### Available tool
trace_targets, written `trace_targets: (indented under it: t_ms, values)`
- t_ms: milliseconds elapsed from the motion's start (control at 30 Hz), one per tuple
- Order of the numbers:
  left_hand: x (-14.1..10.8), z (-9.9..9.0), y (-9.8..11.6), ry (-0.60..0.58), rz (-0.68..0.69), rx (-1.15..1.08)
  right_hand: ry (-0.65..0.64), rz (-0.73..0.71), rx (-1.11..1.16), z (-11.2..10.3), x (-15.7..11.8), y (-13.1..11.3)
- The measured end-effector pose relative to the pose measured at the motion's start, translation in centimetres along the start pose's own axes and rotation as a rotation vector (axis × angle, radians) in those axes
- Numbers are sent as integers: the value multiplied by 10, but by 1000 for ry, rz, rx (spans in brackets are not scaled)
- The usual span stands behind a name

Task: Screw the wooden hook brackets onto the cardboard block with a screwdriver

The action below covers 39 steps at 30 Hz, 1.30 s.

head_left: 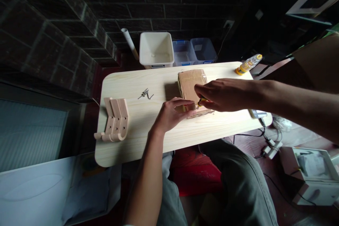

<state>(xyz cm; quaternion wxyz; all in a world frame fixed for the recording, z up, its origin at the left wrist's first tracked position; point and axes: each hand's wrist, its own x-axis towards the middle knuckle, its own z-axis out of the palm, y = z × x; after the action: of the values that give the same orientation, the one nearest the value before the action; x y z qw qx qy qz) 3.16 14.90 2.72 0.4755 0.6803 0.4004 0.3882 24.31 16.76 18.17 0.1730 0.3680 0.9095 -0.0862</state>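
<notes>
My left hand is closed, its thumb and fingers pinching a small wooden piece at the near end of a cardboard box. My right hand reaches in from the right, wrapped round a yellow-and-black screwdriver. The tool's tip points down toward the wooden piece; whether they touch is hard to see. Several dark screws lie loose on the table left of the box. Farther left, several wooden hooks with drilled holes sit side by side.
A clear bottle with yellow ends stands at the table's far right corner. Under my right forearm a phone-like device lies near the edge. Behind the table are a white bin and blue-tinted tubs. Cables and a power strip lie on the floor.
</notes>
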Motion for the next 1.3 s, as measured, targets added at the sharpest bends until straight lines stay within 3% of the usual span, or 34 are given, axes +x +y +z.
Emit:
trace_targets:
  t_ms: [600, 800, 1000, 1300]
  values:
    - [0, -1, -1, -23, 24, 15, 85, -47, 67, 6, -1, 3]
    - [0, -1, -2, -16, 27, 16, 31, 37, 25, 4, 2, 2]
    - [0, -2, 0, -23, 44, 28, 35, -3, 47, -4, 1, 2]
    - [0, -1, -1, -10, 16, 17, -9, 65, 19, -3, 4, -1]
